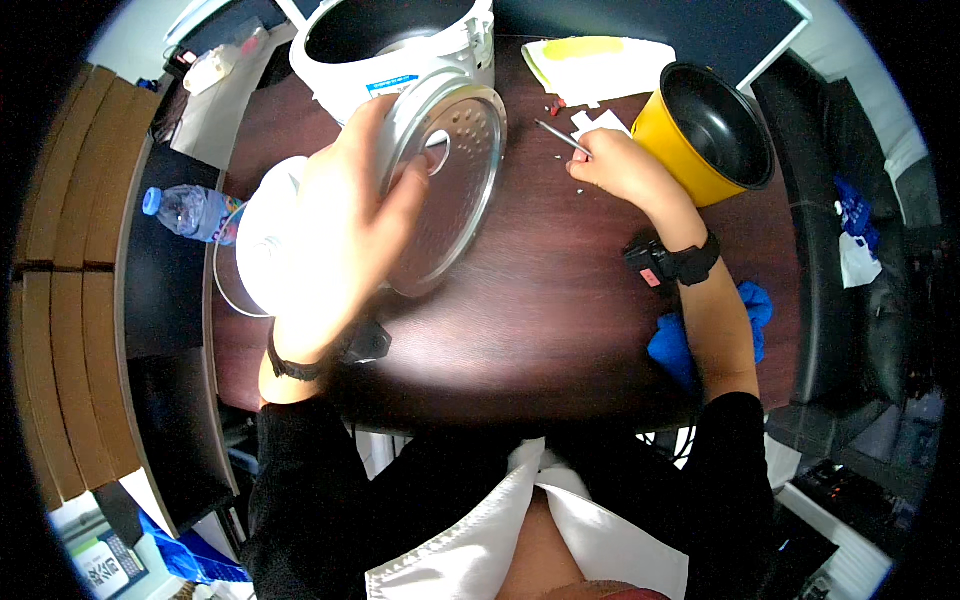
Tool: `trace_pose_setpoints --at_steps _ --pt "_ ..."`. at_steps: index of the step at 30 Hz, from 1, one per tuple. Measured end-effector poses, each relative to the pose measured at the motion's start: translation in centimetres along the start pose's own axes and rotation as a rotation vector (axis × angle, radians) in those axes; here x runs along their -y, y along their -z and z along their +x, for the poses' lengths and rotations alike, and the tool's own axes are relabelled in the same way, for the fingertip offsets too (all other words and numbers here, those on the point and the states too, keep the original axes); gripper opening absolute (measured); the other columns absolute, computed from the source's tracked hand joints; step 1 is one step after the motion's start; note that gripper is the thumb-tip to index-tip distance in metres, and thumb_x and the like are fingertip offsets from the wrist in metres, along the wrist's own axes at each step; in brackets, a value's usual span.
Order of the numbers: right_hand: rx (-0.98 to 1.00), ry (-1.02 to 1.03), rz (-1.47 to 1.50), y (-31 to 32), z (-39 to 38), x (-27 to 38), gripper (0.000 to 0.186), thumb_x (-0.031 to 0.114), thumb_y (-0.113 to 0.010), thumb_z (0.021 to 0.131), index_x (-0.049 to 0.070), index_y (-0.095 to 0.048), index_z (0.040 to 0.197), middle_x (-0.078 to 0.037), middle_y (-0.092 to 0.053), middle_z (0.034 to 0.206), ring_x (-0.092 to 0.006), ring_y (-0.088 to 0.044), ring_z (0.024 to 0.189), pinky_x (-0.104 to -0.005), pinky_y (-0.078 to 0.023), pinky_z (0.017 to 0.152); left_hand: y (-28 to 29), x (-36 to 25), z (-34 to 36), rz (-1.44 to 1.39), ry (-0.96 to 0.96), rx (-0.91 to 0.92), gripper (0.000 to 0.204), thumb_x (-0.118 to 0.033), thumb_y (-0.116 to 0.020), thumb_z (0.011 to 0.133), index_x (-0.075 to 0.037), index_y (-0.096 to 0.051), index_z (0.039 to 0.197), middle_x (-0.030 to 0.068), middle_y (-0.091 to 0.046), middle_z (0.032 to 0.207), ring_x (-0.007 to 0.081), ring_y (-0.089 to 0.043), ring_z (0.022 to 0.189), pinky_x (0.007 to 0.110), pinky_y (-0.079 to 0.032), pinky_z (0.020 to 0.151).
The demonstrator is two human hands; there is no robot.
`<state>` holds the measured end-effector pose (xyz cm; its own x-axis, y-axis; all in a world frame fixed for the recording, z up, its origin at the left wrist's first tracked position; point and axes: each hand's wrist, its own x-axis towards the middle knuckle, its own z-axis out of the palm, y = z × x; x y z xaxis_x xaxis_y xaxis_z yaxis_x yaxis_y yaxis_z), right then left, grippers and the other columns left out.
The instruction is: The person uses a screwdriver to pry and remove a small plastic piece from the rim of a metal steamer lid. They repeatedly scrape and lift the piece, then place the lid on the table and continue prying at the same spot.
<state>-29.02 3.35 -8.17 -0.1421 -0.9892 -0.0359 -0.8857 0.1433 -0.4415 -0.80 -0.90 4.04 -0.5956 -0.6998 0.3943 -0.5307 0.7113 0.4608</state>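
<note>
My left hand (350, 200) grips a round rice cooker lid (462, 170) by its edge. The thumb lies against its shiny metal inner face, which has small dimples or holes. The lid stands tilted in front of the white rice cooker body (340, 75), whose dark inside faces up; whether the two are joined I cannot tell. In my right hand (620, 165) is a thin metal tool (562, 136), like a screwdriver, its tip pointing left toward the lid; its handle is hidden by the fingers. Beside that hand stands a yellow inner pot (672, 150) with a black inside.
A glaring white round thing (262, 245) lies left, partly behind my left hand. Near it is a water bottle (195, 212). White and yellow-green papers (600, 68) and small red pieces (556, 105) lie far back. A blue cloth (672, 345) sits under my right forearm.
</note>
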Motion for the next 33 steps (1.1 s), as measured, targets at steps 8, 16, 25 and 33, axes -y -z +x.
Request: trace_pose_setpoints --at_steps 8,16,25,33 --pt "0.011 -0.120 0.225 1.2 0.0 0.7 0.033 0.033 -0.054 0.091 0.004 -0.061 0.077 -0.001 -0.046 0.050 -0.0108 -0.046 0.043 -0.0269 -0.036 0.043 -0.9 1.3 0.1 -0.134 -0.146 -0.051 0.041 -0.008 -0.061 0.079 0.007 -0.048 0.115 0.0284 -0.061 0.084 0.0412 -0.062 0.080 0.043 -0.049 0.071" --pt "0.071 -0.130 0.373 5.3 -2.4 3.2 0.038 0.035 -0.051 0.094 0.001 -0.061 0.079 -0.006 -0.050 0.056 -0.0154 -0.050 0.051 -0.0332 -0.040 0.049 -1.4 2.3 0.2 -0.143 -0.219 -0.121 0.035 -0.006 -0.057 0.080 0.009 -0.048 0.111 0.0279 -0.060 0.078 0.0425 -0.061 0.077 0.045 -0.048 0.071" --pt "0.290 -0.123 -0.132 3.6 -8.0 -0.9 0.027 0.025 -0.056 0.090 -0.001 -0.057 0.087 -0.020 -0.061 0.077 -0.0360 -0.061 0.074 -0.0410 -0.046 0.067 -1.7 3.0 0.4 -0.191 -0.216 -0.125 0.025 -0.004 -0.054 0.079 0.008 -0.048 0.100 0.0283 -0.058 0.073 0.0431 -0.060 0.075 0.047 -0.047 0.068" --pt "0.250 -0.155 -0.059 1.4 -9.6 -3.8 0.019 0.004 -0.048 0.088 -0.001 -0.050 0.106 -0.025 -0.057 0.100 -0.0384 -0.056 0.098 -0.0412 -0.045 0.083 -1.0 3.0 0.5 -0.205 -0.108 -0.034 0.040 -0.010 -0.061 0.079 0.003 -0.050 0.116 0.0283 -0.061 0.090 0.0422 -0.061 0.089 0.042 -0.048 0.074"
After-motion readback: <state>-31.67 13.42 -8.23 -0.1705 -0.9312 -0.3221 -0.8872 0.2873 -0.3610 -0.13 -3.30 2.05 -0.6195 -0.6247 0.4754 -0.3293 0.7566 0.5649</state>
